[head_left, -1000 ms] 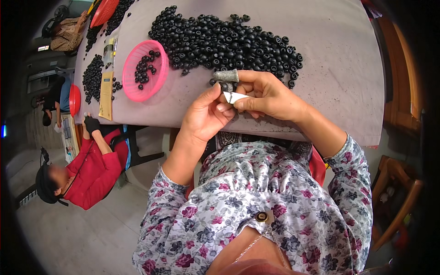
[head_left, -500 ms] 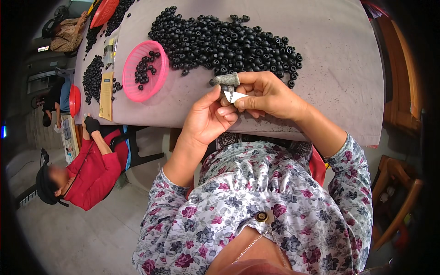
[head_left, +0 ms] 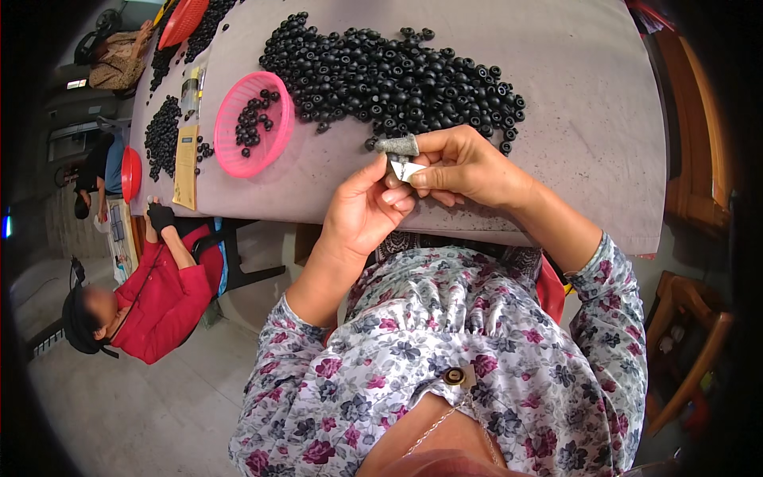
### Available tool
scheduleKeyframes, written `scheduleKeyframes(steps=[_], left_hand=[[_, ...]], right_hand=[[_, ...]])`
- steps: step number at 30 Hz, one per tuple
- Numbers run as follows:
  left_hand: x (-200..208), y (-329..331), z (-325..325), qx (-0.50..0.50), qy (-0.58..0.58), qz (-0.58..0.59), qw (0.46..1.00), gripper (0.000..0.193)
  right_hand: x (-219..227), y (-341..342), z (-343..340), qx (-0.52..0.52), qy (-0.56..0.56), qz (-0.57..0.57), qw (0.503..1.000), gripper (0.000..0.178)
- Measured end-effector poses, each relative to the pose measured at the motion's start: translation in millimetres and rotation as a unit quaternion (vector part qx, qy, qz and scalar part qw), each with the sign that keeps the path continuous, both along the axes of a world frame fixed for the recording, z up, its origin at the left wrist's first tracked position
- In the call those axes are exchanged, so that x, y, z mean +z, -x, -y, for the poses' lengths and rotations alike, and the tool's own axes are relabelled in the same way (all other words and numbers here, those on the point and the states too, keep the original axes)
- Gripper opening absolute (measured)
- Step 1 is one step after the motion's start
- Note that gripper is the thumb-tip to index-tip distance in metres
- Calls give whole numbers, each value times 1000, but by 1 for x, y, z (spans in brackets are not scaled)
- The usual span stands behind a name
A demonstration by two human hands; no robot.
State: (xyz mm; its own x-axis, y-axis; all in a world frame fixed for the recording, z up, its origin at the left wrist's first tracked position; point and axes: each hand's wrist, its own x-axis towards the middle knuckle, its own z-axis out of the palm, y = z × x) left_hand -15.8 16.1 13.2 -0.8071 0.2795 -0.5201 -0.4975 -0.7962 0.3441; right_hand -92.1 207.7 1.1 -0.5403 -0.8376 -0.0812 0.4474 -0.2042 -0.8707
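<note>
My left hand [head_left: 354, 211] is closed in a pinch, thumb and fingertips around a small dark round piece [head_left: 401, 158], mostly hidden by fingers. Meeting it from the right, my right hand [head_left: 469, 171] wears a grey fabric finger cover [head_left: 397, 145] on its index finger. Between that thumb and the bent fingers is a white pointed piece [head_left: 404, 170], like folded paper or tape with a dark line on it; its kind is unclear. Both hands are over the table's near edge. Just beyond them spreads a large heap of small round black pieces [head_left: 381, 75], several showing a ring-shaped hollow.
A pink plastic basket [head_left: 225, 119] holding several black pieces stands left of the heap. Further left lie a tan strip [head_left: 185, 167], another black pile [head_left: 163, 135] and a red basket [head_left: 183, 22]. A person in red [head_left: 163, 298] sits at left; a wooden chair [head_left: 687, 342] stands right.
Both hands have shifted very slightly to the right, still together. The grey-covered finger has tilted a little, and the white piece stays in my right hand's grip.
</note>
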Motion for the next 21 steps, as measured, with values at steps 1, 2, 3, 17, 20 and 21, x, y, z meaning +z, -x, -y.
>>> scheduleKeyframes(steps=[1, 2, 3, 17, 20, 21], left_hand=[[0, 0, 0, 0, -2, 0, 1000, 26], [-1, -1, 0, 1, -3, 0, 1000, 26], [-1, -1, 0, 1, -4, 0, 1000, 25], [-4, -5, 2, -13, -56, -21, 998, 29], [-2, -3, 1, -9, -58, -14, 998, 30], [-2, -3, 1, -10, -61, -15, 998, 30]], right_hand=[[0, 0, 0, -1, 0, 3, 1000, 13], [0, 0, 0, -2, 0, 7, 1000, 12], [-1, 0, 0, -2, 4, 8, 1000, 12], [-3, 0, 2, -29, -7, 13, 999, 14], [-3, 0, 2, -32, -10, 19, 999, 14], [-3, 0, 2, -34, -11, 22, 999, 14]])
